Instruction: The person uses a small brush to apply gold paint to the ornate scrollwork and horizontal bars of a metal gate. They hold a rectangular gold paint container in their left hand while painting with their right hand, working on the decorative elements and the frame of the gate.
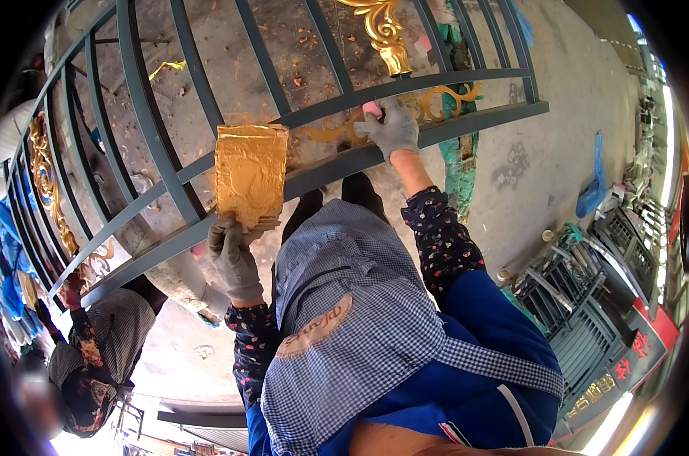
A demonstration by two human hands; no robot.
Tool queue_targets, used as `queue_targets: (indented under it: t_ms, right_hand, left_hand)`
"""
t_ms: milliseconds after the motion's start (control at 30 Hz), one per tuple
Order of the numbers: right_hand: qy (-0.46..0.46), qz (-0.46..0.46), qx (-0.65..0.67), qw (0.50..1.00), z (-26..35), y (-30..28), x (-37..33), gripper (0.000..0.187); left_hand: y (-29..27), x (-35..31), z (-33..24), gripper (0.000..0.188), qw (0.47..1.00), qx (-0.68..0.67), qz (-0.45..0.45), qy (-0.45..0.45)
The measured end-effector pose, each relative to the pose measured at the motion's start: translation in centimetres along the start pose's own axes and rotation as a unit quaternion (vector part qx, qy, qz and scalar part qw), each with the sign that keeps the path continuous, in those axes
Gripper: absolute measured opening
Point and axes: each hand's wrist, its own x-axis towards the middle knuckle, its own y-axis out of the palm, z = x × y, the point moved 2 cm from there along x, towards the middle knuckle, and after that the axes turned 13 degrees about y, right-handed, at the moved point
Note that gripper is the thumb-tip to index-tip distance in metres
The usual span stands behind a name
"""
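My left hand (235, 257), in a grey glove, grips the lower edge of a flat board (251, 169) smeared with wet-looking gold paint. The board is held over the lower rails of a dark grey metal railing (337, 161). In my right hand (395, 129), also gloved, a small pink sponge-like pad (372, 109) is pinched. That hand is between the two lower rails, beside a gold scroll ornament (439, 100). Part of the scroll to its left looks duller. Above the rails a bright gold leaf-shaped ornament (386, 38) is fixed among the bars.
Another person (105, 346) works at the railing's left part, near a second gold ornament (50, 182). A green, paint-stained support (460, 171) lies under the railing. Stacked metal frames (580, 304) and a blue object (591, 194) are on the right.
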Motion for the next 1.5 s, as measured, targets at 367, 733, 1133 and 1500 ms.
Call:
queue_targets:
  t_ms: [367,733,1133,1500]
  right_hand:
    - [-0.178,0.09,-0.112,0.974,1.5,-0.6,-2.2,0.023]
    - [-0.033,0.009,-0.024,0.999,-1.1,-2.3,-0.3,0.025]
    - [-0.051,-0.026,0.005,0.998,1.2,0.4,-1.7,0.026]
    - [-0.019,-0.072,-0.016,0.997,-1.3,0.2,-0.4,0.024]
  left_hand:
    - [0.2,0.4,-0.2,0.014,1.0,-0.013,-0.002,-0.002]
    - [0.8,0.5,-0.9,0.013,1.0,-0.024,0.002,0.011]
    - [1.0,0.7,-0.7,0.013,1.0,-0.018,-0.005,-0.003]
    - [0.5,0.7,-0.8,0.013,1.0,-0.007,-0.014,0.006]
